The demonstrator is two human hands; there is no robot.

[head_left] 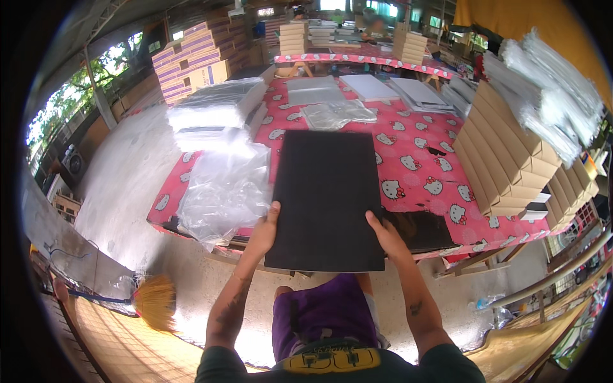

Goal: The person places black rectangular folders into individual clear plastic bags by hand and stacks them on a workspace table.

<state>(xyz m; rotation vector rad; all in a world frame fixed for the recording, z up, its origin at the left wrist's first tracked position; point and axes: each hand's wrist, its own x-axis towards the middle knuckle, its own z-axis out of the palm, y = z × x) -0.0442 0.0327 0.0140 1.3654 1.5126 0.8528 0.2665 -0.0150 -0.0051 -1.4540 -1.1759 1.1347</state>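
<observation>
A flat black rectangular board (pixel 327 198) lies between my hands, its near end reaching past the table's front edge. My left hand (pixel 263 231) grips its left side, thumb on top and fingers hidden underneath. On the opposite side my right hand (pixel 386 235) holds it the same way. Clear plastic bags (pixel 223 191) lie loosely just left of my left hand. Behind them rises a stack of plastic-wrapped packs (pixel 214 108). Beyond the board's far end is another crumpled clear plastic bag (pixel 337 115).
A table (pixel 415 140) with a pink patterned cover spreads before me. Brown cardboard boxes (pixel 504 153) stand in a row at right, with plastic bundles (pixel 549 89) on top. White sheets (pixel 369 88) lie farther back. Stacked cartons (pixel 198 57) rise at far left; a broom (pixel 155 303) lies at lower left.
</observation>
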